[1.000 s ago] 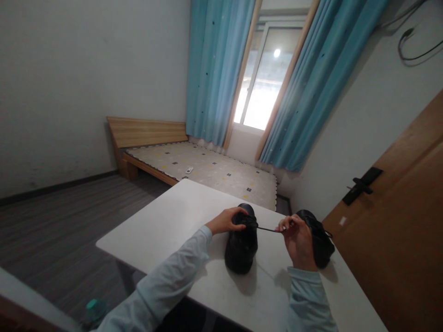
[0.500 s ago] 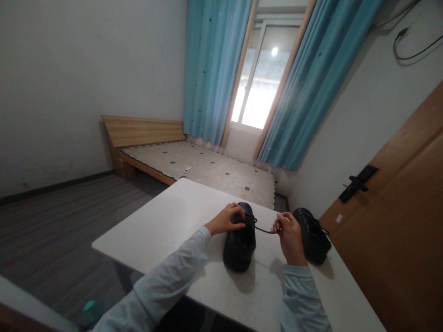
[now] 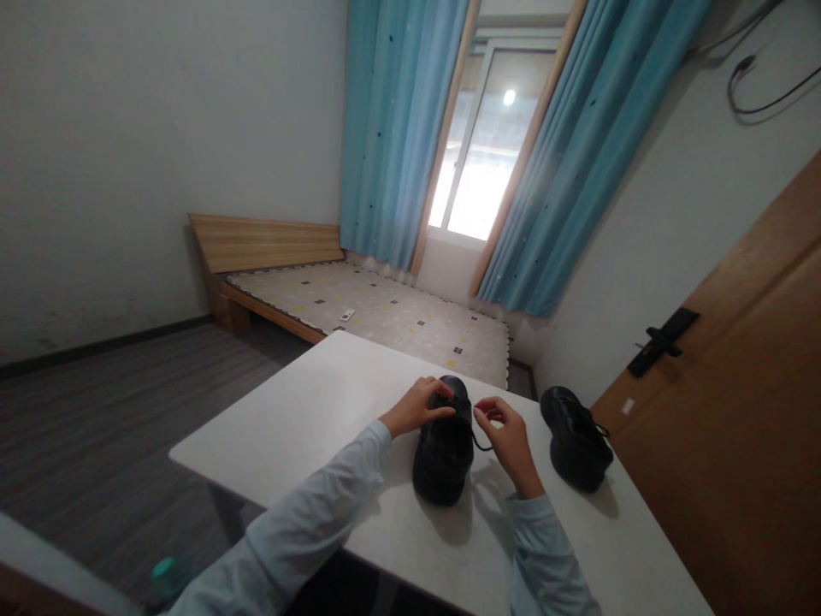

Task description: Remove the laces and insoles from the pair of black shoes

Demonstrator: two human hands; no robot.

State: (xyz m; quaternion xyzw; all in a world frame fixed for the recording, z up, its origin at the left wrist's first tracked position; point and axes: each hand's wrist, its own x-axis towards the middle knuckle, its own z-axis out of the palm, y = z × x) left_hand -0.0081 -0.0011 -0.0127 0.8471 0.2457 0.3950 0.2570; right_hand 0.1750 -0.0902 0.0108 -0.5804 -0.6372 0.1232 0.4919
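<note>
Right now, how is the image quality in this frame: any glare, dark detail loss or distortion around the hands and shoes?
Head view: the window is blown out and backlights the room; both black shoes lose surface detail, so the lace by the right hand barely shows; the left hand is clear; soft shadows fall toward the camera on the table; walls and door tilt from wide-angle distortion.

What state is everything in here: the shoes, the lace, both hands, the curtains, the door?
Left hand: resting on the near shoe.
Right hand: pinching the lace.
Near shoe: upright on the table.
Lace: slack loop.
Far shoe: upright, untouched.
Curtains: parted.
Door: shut.
</note>
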